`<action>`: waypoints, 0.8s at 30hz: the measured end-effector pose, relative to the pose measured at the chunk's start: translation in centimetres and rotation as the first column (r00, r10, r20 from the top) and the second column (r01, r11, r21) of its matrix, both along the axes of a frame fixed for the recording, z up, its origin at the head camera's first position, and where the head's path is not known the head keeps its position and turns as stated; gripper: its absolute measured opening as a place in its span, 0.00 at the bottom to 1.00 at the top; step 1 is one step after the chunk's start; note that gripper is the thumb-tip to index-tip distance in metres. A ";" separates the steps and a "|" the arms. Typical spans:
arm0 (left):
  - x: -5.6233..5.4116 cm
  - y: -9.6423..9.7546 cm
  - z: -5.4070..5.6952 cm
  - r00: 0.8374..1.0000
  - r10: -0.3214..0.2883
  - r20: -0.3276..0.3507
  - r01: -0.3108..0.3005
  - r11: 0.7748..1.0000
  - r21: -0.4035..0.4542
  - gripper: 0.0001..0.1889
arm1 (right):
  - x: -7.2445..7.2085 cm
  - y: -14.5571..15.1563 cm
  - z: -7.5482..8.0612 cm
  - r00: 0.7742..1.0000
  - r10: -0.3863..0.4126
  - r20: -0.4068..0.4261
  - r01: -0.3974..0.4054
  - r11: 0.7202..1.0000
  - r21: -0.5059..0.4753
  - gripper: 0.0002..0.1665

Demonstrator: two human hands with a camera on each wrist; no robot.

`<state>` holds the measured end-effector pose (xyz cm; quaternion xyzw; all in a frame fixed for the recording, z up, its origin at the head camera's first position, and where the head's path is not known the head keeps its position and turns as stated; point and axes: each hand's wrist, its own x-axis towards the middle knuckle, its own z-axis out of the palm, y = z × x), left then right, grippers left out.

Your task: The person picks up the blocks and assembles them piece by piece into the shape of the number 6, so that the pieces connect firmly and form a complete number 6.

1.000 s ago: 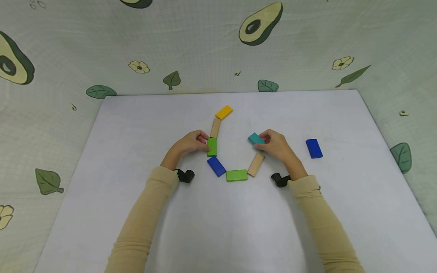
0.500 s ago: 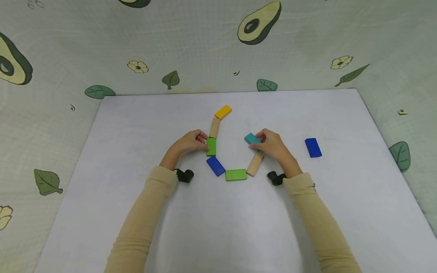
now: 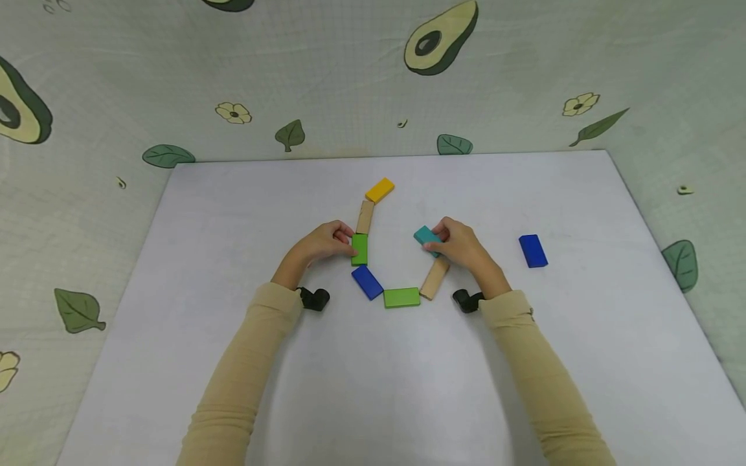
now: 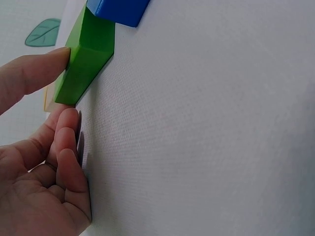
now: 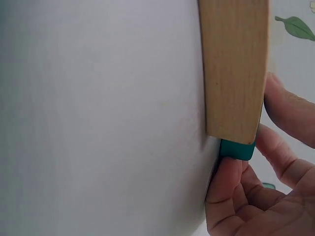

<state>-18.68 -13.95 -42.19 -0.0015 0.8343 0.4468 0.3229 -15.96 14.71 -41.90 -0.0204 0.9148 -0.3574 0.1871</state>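
Desk (image 3: 233, 362): white surface, carries all blocks; backdrop w/ avocado print behind far edge.

Block chain, approx. centre of desk, slightly toward far edge: open U shape. Left leg, far to near: yellow block (image 3: 380, 190), tan block (image 3: 364, 217), green block (image 3: 359, 250), blue block (image 3: 367, 283). Base: second green block (image 3: 401, 297). Right leg: second tan block (image 3: 434, 279), angled, then teal block (image 3: 427, 237) at its far end. Blocks lie flat, end to end, so each new piece extends the line.

Spare blue block (image 3: 533, 251): alone, well apart, toward right edge of desk.

Left hand (image 3: 319, 246): fingers curled, thumb and fingertip pinch green block at its left side; judged to steady that leg. Left wrist view confirms the fingertip (image 4: 47, 69) on the green face, blue block touching its end.

Right hand (image 3: 463, 249): grasps teal block betw. thumb and fingers. Right wrist view shows teal block (image 5: 237, 149) butted against end of second tan block (image 5: 235, 69), fingers wrapped round it; judged an alignment hold.
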 end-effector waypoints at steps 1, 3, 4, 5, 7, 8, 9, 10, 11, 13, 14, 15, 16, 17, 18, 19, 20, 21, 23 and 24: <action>0.0 0.0 0.0 1.000 0.000 0.001 0.000 1.000 0.000 0.23 | 0.0 0.0 0.0 1.000 0.003 0.000 -0.003 1.000 -0.002 0.21; 0.0 0.0 0.0 1.000 0.000 0.001 0.001 1.000 -0.002 0.23 | -0.1 0.0 0.0 1.000 0.007 0.002 -0.007 1.000 -0.005 0.20; 0.0 0.0 0.0 1.000 -0.001 0.001 0.001 1.000 -0.004 0.23 | -0.1 0.0 0.0 1.000 0.007 0.007 -0.007 1.000 -0.005 0.20; 0.0 0.0 0.0 1.000 -0.002 0.002 0.002 1.000 -0.005 0.23 | -0.2 0.0 0.0 1.000 0.007 0.011 -0.007 1.000 -0.005 0.20; 0.0 0.0 -0.1 1.000 -0.002 0.001 0.002 1.000 -0.010 0.23 | -0.2 0.1 0.0 1.000 0.006 0.021 -0.006 1.000 -0.004 0.20; 0.0 0.0 -0.1 1.000 -0.003 0.000 0.003 1.000 -0.012 0.23 | -0.2 0.1 0.1 1.000 0.004 0.027 -0.004 1.000 -0.001 0.20; 0.0 0.0 -0.1 1.000 -0.004 0.000 0.004 1.000 -0.014 0.23 | -0.3 0.1 0.1 0.999 0.002 0.033 -0.002 1.000 0.000 0.20; 0.0 0.0 -0.1 1.000 -0.004 -0.001 0.004 1.000 -0.015 0.23 | -0.3 0.1 0.1 0.999 -0.001 0.039 0.001 1.000 0.000 0.20; 0.0 0.0 -0.1 1.000 -0.005 -0.002 0.005 1.000 -0.017 0.23 | -0.3 0.1 0.2 0.999 -0.002 0.043 0.002 1.000 0.000 0.20; 0.0 0.0 -0.1 1.000 -0.005 -0.003 0.005 1.000 -0.018 0.23 | -0.2 0.1 0.3 0.999 -0.004 0.049 0.004 1.000 -0.001 0.20; 0.0 0.0 -0.1 1.000 -0.005 -0.002 0.005 1.000 -0.018 0.23 | -0.2 0.1 0.3 0.999 -0.005 0.052 0.005 1.000 -0.001 0.20; 0.0 0.0 -0.1 1.000 -0.005 -0.003 0.004 1.000 -0.018 0.23 | -0.2 0.0 0.3 0.998 -0.006 0.055 0.006 1.000 -0.001 0.20; -0.1 0.0 -0.2 1.000 -0.004 -0.003 0.004 1.000 -0.018 0.23 | -0.2 0.0 0.4 0.998 -0.008 0.057 0.008 1.000 -0.001 0.20; -0.1 0.0 -0.2 1.000 -0.004 -0.004 0.004 1.000 -0.019 0.23 | -0.2 0.0 0.4 0.998 -0.009 0.059 0.009 1.000 -0.001 0.21; -0.1 0.0 -0.2 1.000 -0.003 -0.004 0.003 1.000 -0.019 0.23 | -0.2 0.0 0.4 0.998 -0.009 0.061 0.009 1.000 0.000 0.21; -0.1 0.0 -0.2 1.000 -0.004 -0.004 0.004 1.000 -0.020 0.23 | -0.2 0.0 0.4 0.998 -0.010 0.065 0.010 1.000 0.001 0.21; -0.1 0.0 -0.2 1.000 -0.004 -0.005 0.004 1.000 -0.020 0.23 | -0.2 0.0 0.3 0.998 -0.012 0.067 0.011 1.000 0.001 0.21; -0.1 0.0 -0.2 1.000 -0.004 -0.006 0.004 1.000 -0.020 0.23 | -0.2 0.0 0.3 0.998 -0.013 0.069 0.013 1.000 0.000 0.21; 0.0 0.0 -0.2 1.000 -0.004 -0.005 0.004 1.000 -0.019 0.23 | -0.3 0.1 0.2 0.997 -0.015 0.070 0.016 1.000 -0.004 0.21; 0.0 0.0 -0.2 1.000 -0.003 -0.004 0.003 1.000 -0.019 0.23 | -0.2 0.1 0.2 0.998 -0.015 0.066 0.015 1.000 -0.008 0.21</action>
